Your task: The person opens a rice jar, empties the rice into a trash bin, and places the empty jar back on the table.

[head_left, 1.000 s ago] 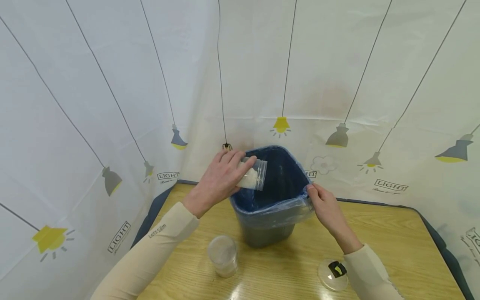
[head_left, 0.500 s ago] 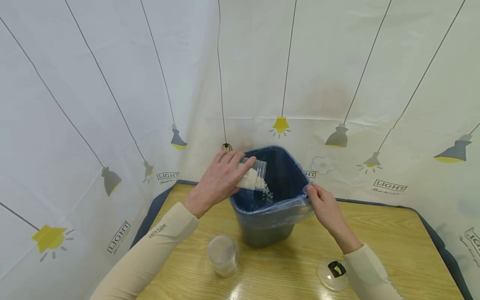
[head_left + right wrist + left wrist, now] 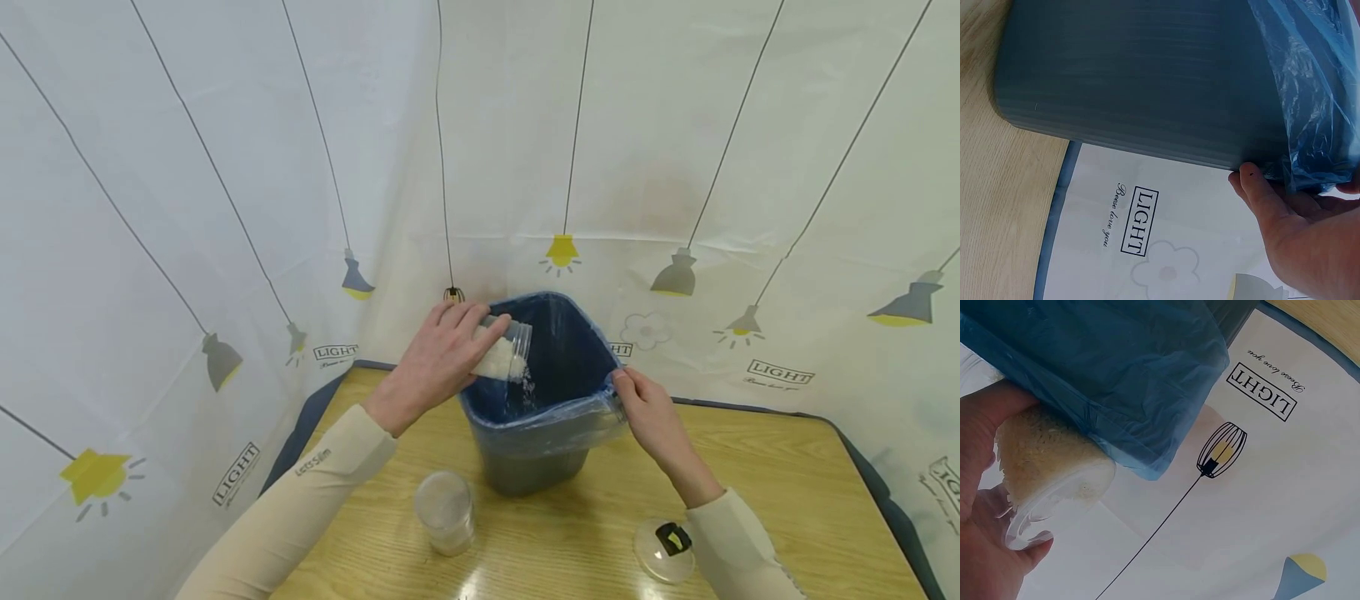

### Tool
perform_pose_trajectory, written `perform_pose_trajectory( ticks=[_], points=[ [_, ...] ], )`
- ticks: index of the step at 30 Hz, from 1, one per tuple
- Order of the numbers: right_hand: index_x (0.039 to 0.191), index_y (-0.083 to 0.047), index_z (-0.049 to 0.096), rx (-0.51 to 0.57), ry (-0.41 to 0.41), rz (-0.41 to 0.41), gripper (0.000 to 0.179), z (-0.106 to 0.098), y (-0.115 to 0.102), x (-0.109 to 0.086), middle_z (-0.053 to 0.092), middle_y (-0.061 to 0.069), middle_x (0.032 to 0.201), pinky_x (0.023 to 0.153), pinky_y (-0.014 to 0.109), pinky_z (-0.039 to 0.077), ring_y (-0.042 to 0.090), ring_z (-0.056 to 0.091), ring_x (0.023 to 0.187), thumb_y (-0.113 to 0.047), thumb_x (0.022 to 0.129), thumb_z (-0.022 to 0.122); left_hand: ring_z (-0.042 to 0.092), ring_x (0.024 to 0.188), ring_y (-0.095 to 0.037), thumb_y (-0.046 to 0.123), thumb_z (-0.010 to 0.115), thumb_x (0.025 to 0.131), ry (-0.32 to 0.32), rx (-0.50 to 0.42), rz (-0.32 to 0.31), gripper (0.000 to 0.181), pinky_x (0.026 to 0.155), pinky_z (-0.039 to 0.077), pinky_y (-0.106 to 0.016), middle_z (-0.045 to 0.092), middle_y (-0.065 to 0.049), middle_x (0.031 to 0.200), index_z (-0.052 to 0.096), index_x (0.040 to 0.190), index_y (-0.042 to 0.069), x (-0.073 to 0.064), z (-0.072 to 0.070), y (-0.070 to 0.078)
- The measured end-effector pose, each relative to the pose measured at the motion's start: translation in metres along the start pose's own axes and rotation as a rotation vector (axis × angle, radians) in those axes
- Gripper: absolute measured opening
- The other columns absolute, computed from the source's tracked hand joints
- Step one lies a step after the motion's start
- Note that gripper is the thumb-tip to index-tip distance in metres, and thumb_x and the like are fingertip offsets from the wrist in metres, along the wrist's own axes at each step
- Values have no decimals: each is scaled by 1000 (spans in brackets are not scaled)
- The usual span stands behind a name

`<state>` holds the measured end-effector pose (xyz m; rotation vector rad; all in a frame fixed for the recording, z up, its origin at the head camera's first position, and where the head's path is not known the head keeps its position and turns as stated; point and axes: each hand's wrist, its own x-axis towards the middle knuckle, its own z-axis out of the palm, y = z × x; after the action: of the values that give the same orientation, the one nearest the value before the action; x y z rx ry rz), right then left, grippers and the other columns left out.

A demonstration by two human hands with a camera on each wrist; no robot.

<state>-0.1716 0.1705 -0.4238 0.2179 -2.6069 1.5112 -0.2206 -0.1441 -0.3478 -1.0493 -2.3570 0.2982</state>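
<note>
White sheeting point(image 3: 510, 150) printed with hanging lamps rises behind our wooden table point(image 3: 765, 500), and on that table we have a grey bin point(image 3: 532, 471) with a blue liner point(image 3: 562, 427) folded over its rim.

At the bin's left side, our left hand point(image 3: 438, 358) curls firmly round a clear jar point(image 3: 522, 332), thumb and fingers on its wall. We hold the jar tipped nearly sideways, its mouth over the bin, and pale grains point(image 3: 528, 393) drop from it inside the liner. At the bin's right corner, our right hand point(image 3: 656, 417) grips the gathered liner against the rim, thumb uppermost.

Nearer us than the bin, a clear container point(image 3: 445, 508) stands to its left; to its right lies a clear disc point(image 3: 660, 563) with a black patch point(image 3: 673, 539), beside our right sleeve point(image 3: 735, 533).
</note>
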Motion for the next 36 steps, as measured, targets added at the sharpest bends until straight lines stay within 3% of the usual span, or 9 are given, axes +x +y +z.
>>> perform_pose_trajectory(
  ticks=[10, 21, 36],
  points=[
    [89, -3, 49, -23, -24, 6, 41, -1, -1, 1, 34, 5, 74, 67, 36, 34, 22, 37, 68, -33, 114, 35, 55, 125, -36, 25, 89, 80, 18, 15, 20, 79, 108, 43, -55, 58, -17, 137, 49, 148, 14, -1, -1, 0],
    [85, -5, 45, -4, -14, 4, 42, -1, -1, 0, 34, 4, 71, 61, 32, 31, 19, 33, 63, -34, 114, 37, 54, 126, -36, 27, 88, 81, -13, 25, 16, 81, 109, 41, -54, 56, -18, 138, 46, 150, 14, -2, -1, 1],
    [85, -5, 47, 7, -10, 14, 43, -1, -1, -1, 35, 3, 71, 60, 32, 31, 18, 34, 62, -36, 113, 37, 54, 126, -36, 23, 84, 85, 5, 18, 16, 75, 109, 41, -54, 57, -17, 138, 47, 149, 15, -2, -2, 2]
  ],
)
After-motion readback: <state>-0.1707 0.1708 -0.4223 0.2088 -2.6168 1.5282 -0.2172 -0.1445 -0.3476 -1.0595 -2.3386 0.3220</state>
